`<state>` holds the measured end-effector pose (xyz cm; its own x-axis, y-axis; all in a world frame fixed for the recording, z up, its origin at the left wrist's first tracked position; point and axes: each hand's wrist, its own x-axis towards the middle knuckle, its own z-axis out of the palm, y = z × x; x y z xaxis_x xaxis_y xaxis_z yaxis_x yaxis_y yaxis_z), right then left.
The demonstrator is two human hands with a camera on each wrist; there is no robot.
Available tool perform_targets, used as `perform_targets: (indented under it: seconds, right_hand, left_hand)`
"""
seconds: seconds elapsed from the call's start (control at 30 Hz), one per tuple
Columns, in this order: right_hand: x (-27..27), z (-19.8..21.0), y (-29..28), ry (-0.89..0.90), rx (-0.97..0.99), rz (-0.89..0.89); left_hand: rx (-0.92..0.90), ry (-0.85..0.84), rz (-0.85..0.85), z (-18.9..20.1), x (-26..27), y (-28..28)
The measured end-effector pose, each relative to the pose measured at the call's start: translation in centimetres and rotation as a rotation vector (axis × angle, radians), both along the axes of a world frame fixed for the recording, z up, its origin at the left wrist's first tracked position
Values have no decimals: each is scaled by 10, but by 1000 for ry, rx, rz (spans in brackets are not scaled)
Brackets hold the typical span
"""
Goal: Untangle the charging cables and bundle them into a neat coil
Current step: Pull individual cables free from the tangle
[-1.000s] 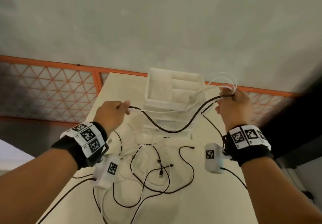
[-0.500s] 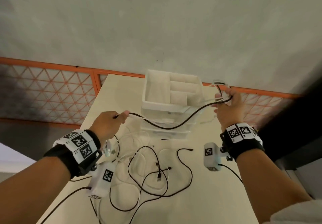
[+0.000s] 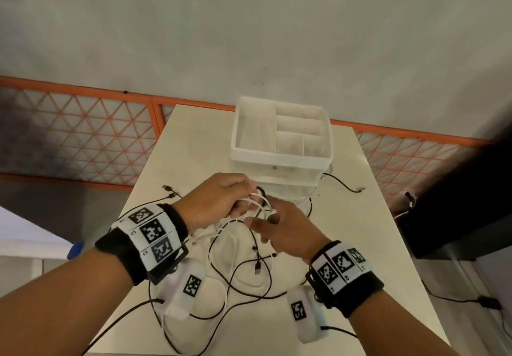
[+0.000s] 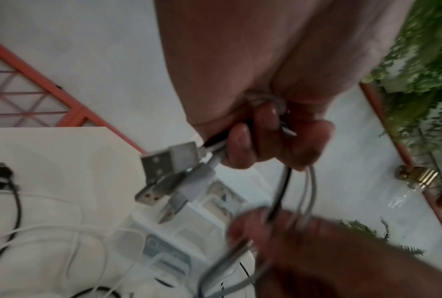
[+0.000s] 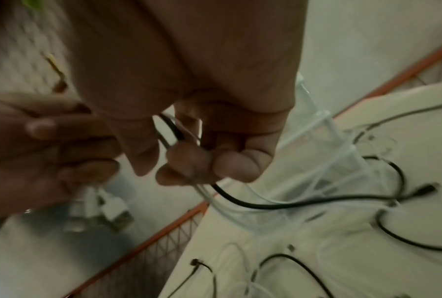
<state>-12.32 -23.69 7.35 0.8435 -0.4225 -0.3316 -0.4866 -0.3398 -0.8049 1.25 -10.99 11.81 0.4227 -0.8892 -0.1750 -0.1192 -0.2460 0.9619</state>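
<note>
Both hands meet low over the white table, just in front of the organizer. My left hand grips a bunch of white and black cables; their USB plugs stick out below its curled fingers. My right hand is right beside it and pinches the same strands, with a black cable and white ones trailing from its fingertips down to the table. More tangled black and white cables lie loose on the table under my wrists.
A white compartmented organizer on a clear base stands at the table's far middle. Black cable ends lie at the left edge and at the right. An orange lattice railing runs behind the table.
My hands were raised and apart with a black cable stretched between them. They have come down and together, and the slack now hangs in loops between them.
</note>
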Motion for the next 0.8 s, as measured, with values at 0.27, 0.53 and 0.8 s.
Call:
perform_targets:
  seconds: [0.27,0.53,0.8]
  right_hand:
    - [-18,-24,-43,-150,-662,-393]
    - [-15,-98,30,143,-437,-26]
    - [22,-120,109,110,-318,386]
  left_hand:
    - [482,-203,-243,-46,16,38]
    - [489,-275,230,-93,22,47]
    - [382,-2,218,-90,40,59]
